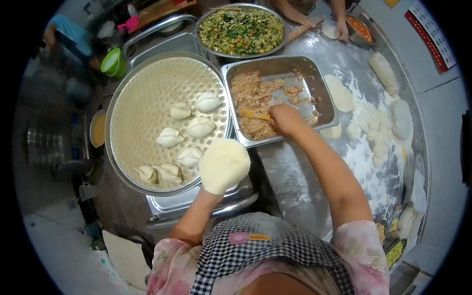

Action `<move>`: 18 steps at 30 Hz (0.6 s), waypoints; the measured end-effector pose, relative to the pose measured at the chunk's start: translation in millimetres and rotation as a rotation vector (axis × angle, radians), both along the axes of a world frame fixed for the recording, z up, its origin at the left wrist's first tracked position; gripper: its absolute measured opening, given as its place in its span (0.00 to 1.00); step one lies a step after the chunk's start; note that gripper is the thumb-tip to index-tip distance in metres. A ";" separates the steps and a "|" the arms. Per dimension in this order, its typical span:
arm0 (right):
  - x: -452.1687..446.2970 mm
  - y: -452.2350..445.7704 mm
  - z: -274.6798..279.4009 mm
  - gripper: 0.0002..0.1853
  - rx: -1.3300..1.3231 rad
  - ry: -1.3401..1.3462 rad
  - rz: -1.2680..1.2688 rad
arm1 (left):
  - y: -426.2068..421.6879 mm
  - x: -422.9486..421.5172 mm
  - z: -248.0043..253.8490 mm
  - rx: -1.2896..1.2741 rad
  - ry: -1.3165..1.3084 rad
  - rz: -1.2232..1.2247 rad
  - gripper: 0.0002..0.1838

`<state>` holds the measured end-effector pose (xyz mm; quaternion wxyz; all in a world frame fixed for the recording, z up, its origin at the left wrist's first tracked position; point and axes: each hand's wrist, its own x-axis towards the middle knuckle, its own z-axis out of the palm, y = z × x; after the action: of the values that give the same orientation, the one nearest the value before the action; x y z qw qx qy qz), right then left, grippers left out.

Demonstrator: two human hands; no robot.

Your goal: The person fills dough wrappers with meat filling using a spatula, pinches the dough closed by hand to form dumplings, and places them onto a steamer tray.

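Note:
A round dough wrapper (224,166) lies spread over my left hand (210,196), covering its palm and fingers; only the wrist side shows below. My right hand (286,119) is closed around a yellow spatula (253,114), its blade in the minced meat filling (248,93). That filling sits in a rectangular steel pan (318,93), thickest on the left side, with bare metal showing on the right. Left of the pan, several folded dumplings (201,127) rest on a large round dimpled tray (142,93), close to the wrapper.
A bowl of chopped green filling (241,30) stands behind the pan. On the floured steel table (295,182) are flat wrappers (339,93), small dough pieces (376,123) and a dough roll (384,73). Another person's hands (340,30) work at the far side, beside a bowl of orange-red filling (360,28).

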<state>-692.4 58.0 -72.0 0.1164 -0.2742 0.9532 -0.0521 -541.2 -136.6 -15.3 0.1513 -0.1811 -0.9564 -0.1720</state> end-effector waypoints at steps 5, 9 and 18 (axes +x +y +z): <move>-18.6 18.9 -11.0 0.07 -0.241 0.146 0.230 | -12.3 -17.1 -24.5 -0.049 -0.136 0.064 0.06; -32.5 62.9 59.2 0.10 -0.059 -0.003 0.085 | -17.3 -6.0 -54.3 0.506 -0.264 -0.066 0.23; -49.3 107.3 77.1 0.07 0.514 -0.302 0.029 | -11.5 -5.5 -76.1 1.828 -0.916 0.043 0.27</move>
<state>-741.7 165.3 5.1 0.3234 -0.2383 0.9029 0.1526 -546.7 -148.2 -91.4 -0.1456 0.1038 -0.4283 -0.8858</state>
